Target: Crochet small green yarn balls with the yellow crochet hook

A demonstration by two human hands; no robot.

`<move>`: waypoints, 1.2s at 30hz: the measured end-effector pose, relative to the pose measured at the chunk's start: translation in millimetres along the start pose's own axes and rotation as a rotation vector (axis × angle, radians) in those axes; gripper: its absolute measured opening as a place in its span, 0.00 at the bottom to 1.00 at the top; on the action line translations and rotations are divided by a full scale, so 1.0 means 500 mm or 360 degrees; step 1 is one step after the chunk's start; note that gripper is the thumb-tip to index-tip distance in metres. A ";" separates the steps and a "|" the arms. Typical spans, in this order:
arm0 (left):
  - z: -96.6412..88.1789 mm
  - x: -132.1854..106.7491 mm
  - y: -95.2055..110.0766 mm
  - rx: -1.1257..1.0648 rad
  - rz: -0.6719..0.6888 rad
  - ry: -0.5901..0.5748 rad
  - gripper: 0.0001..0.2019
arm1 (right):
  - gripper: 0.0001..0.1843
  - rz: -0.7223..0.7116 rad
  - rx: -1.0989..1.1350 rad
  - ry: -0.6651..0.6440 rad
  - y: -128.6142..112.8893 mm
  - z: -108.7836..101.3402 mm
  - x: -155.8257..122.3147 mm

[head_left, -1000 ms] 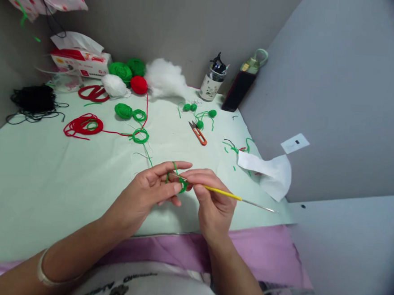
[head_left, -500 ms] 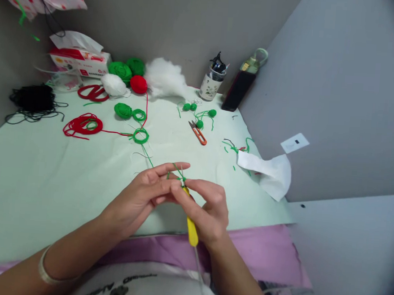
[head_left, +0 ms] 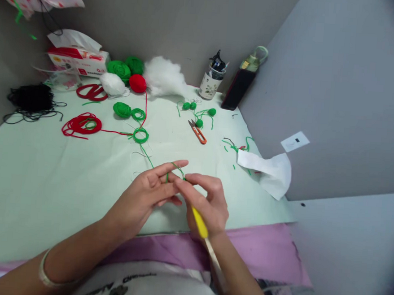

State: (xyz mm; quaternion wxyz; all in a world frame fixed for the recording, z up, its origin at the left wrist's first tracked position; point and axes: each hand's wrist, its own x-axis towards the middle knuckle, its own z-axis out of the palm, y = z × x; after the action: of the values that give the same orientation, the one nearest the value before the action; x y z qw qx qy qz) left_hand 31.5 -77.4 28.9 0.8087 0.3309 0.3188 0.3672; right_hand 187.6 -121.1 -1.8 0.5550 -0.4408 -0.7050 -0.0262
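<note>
My right hand point(head_left: 210, 200) grips a crochet hook with a yellow handle point(head_left: 199, 222), its back end slanting down toward my body. The hook's tip is mostly hidden among my fingertips. Green yarn point(head_left: 167, 178) winds round the fingers of my left hand point(head_left: 152, 187) and runs over its outstretched index finger to the hook. The left thumb pinches beside the right fingertips; the small green work there is largely covered. From my left hand the strand leads back to a green yarn ring point(head_left: 140, 135) lying on the table.
Orange thread snips point(head_left: 198, 133) and small green crocheted balls point(head_left: 199, 123) lie ahead. Left of them are red yarn point(head_left: 84, 124), red scissors point(head_left: 92, 92) and black yarn point(head_left: 31, 97). White stuffing point(head_left: 164, 78), a pen cup point(head_left: 211, 83) and a bottle point(head_left: 242, 81) stand behind. A tissue point(head_left: 269, 170) lies right.
The hook's handle has swung, its back end now further right. Its tip has drawn in toward my fingertips, and the left index finger is slightly higher.
</note>
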 end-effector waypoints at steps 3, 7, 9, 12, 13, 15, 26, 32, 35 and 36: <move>-0.010 0.004 0.012 -0.0147 -0.0161 -0.0038 0.17 | 0.15 0.0340 0.0458 0.0119 0.006 -0.005 0.012; -0.017 0.005 0.017 -0.0109 -0.0112 -0.0031 0.12 | 0.10 0.0817 0.1118 0.0272 0.011 -0.008 0.028; -0.014 0.004 0.014 -0.0028 -0.0048 -0.0048 0.11 | 0.09 0.0866 0.1231 0.0194 0.010 -0.005 0.029; -0.008 0.003 0.008 0.0120 0.0016 -0.0061 0.13 | 0.08 0.0766 0.1083 0.0083 0.006 0.002 0.027; -0.007 0.002 0.008 0.0146 0.0015 -0.0058 0.15 | 0.08 0.0757 0.1037 0.0077 0.006 0.003 0.027; -0.008 0.002 0.010 0.0144 -0.0019 -0.0052 0.15 | 0.08 0.0828 0.1078 0.0076 0.006 0.003 0.027; -0.003 0.000 0.012 0.0037 -0.0033 0.0054 0.20 | 0.19 -0.0092 0.0035 -0.0223 0.005 -0.014 0.006; -0.010 -0.001 0.017 0.0012 -0.0064 0.0037 0.17 | 0.11 0.0556 0.0720 0.0119 0.002 -0.007 0.024; -0.006 -0.005 0.011 0.0224 0.0131 0.0086 0.17 | 0.12 0.0784 0.1003 0.0103 0.002 -0.001 0.030; -0.004 -0.006 0.008 0.0277 0.0175 0.0099 0.19 | 0.11 0.0730 0.0894 0.0050 0.001 0.001 0.028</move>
State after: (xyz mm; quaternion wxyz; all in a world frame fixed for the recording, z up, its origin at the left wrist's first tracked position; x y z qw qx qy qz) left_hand 26.8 -76.9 31.7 0.7453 0.4054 0.3558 0.3919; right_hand 187.4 -112.1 9.0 0.6567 -0.4173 -0.5589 0.2869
